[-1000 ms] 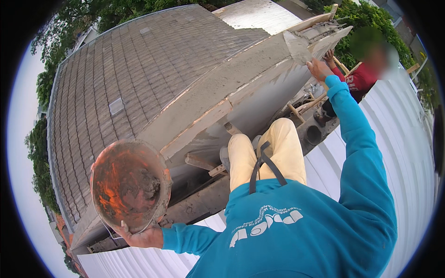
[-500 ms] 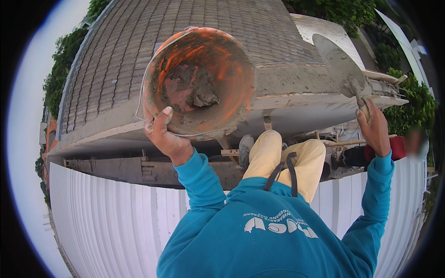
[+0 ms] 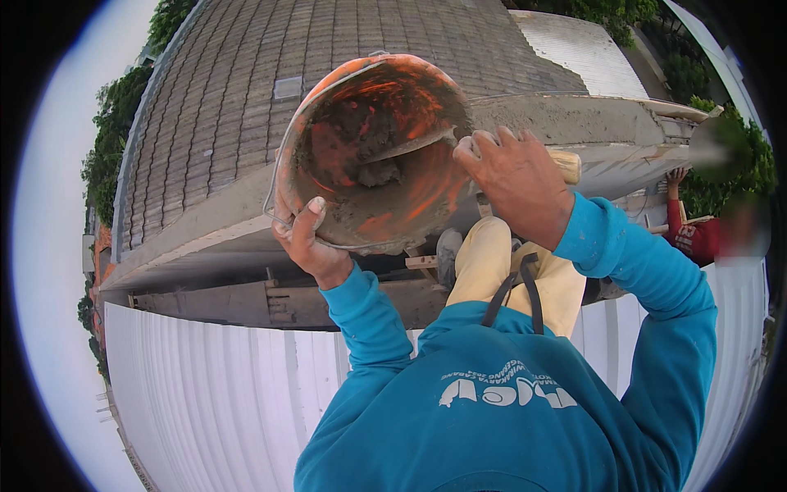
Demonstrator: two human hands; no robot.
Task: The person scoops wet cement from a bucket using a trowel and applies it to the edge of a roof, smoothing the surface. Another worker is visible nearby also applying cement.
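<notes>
Orange bucket (image 3: 373,152), smeared inside with grey mortar, is held up in front of the chest with its mouth turned toward the camera. The left hand (image 3: 307,242) is closed on the bucket's lower-left rim, thumb lying over the lip and fingers hidden behind the wall. The right hand (image 3: 516,180) is closed around the wooden handle of a trowel (image 3: 410,148), just right of the bucket's rim; the handle end pokes out to the right of the fist, and the blade reaches leftward into the bucket, its tip touching a lump of mortar (image 3: 369,168) near the middle.

Beyond the hands runs a concrete wall top (image 3: 607,123), freshly coated in grey, passing behind the bucket from lower left to upper right. Further beyond lies a tiled roof (image 3: 238,90). Below the hands, the person's cream trousers (image 3: 500,266) show above a white corrugated fence (image 3: 221,394). Another person in a red sleeve (image 3: 684,234) stands well to the right of the right hand, one hand on the wall. Open room lies left of the left hand.
</notes>
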